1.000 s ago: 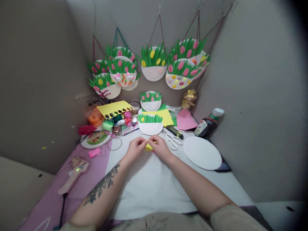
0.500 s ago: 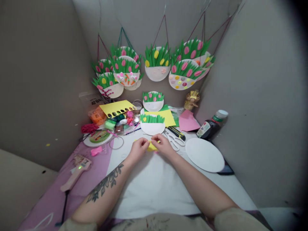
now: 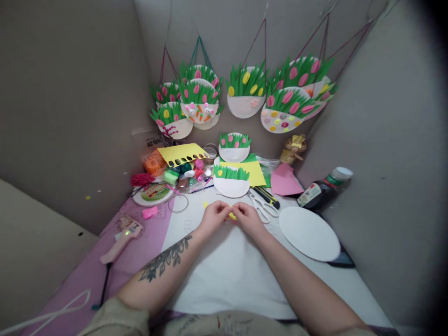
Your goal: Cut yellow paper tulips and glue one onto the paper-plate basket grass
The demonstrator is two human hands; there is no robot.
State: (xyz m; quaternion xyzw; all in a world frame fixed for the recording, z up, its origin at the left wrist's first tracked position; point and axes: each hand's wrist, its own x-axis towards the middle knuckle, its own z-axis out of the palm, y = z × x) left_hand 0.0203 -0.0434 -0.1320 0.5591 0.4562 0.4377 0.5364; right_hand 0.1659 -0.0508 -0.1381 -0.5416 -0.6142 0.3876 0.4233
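Both my hands meet over the white cloth at the centre. My left hand (image 3: 216,217) pinches a small yellow piece (image 3: 233,215) from the left, and my right hand (image 3: 248,218) pinches it from the right, with the fingertips nearly touching. Most of the piece is hidden by my fingers. Just beyond them stands a white paper plate pocket (image 3: 231,187) with green paper grass and one yellow oval. A smaller yellow bit (image 3: 205,204) lies on the cloth left of my hands. White-handled scissors (image 3: 264,208) lie to the right, beside a yellow and black cutter (image 3: 266,197).
A pink glue gun (image 3: 122,242) lies at the left, its light green. At the right are a white oval plate (image 3: 310,233) and a dark bottle (image 3: 324,189). Yellow sheets, pink paper (image 3: 285,180) and craft supplies line the back. Decorated plates (image 3: 247,106) hang above.
The view has shifted, so the scene sits further right. My hands have drawn closer together around the yellow piece, and less of it shows. The small yellow bit on the cloth is now uncovered.
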